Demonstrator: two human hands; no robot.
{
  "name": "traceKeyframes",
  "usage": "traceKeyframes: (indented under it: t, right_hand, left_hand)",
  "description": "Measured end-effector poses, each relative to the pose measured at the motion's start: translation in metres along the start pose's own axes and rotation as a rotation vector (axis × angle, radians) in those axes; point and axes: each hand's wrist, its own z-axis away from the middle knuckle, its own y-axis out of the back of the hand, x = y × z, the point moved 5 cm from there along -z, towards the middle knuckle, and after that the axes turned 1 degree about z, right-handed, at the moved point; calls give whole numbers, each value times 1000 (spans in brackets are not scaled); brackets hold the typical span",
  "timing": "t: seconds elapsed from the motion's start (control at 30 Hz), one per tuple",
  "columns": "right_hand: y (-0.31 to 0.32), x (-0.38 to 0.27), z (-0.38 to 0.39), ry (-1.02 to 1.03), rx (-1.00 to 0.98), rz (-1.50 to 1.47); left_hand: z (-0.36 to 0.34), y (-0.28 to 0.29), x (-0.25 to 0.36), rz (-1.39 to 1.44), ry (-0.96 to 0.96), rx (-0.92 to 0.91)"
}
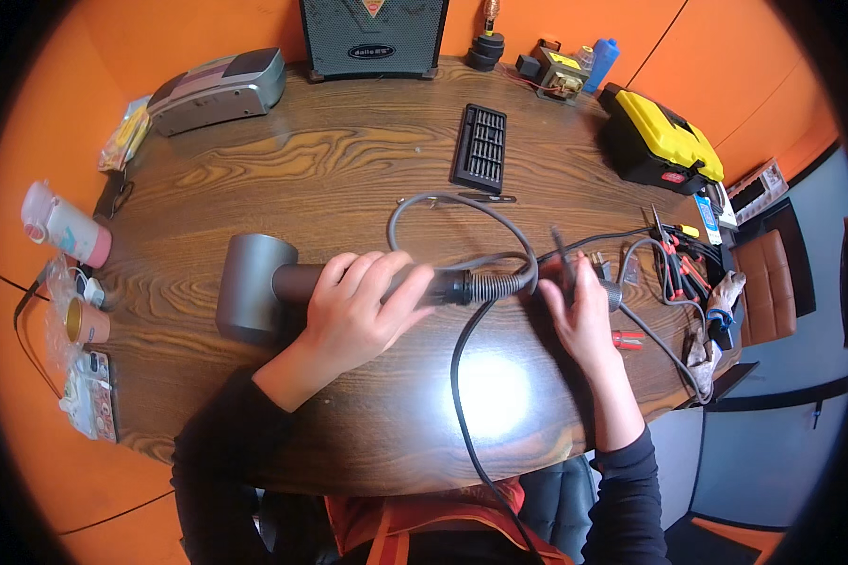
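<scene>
A grey hair dryer (254,287) lies across the table, its wide head to the left. My left hand (356,306) is wrapped round its dark handle. From the handle's right end comes a ribbed cable sleeve (499,285), and a grey cable (396,215) loops above it. Right of the sleeve, my right hand (582,315) is closed on a slim dark tool (562,252) that points up and away; its exact kind is too blurred to make out. A dark knurled cylinder (613,296) sits just beside that hand, partly hidden.
A screwdriver bit set (480,149) lies behind the dryer. Pliers (671,268) and gloves (724,294) crowd the right edge, near a yellow-lidded toolbox (669,137). A black cable (459,386) runs over the front edge. A bottle (66,226) and cup (87,323) stand left.
</scene>
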Motion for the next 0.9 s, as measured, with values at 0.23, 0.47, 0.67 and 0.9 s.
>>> traceKeyframes:
  t: [0.23,0.47,0.67,0.9]
  right_hand:
    - [46,-29,-9,-69,334,-100]
    - [23,-64,-6,376,74,-105]
    - [23,-69,-1,328,70,-86]
    - [6,-76,7,409,-74,-30]
  left_hand:
    - [-6,-9,-5,21,51,21]
    - [-2,-9,-5,62,38,-48]
    - [1,-8,-8,139,95,-51]
    - [2,-10,-10,100,157,-91]
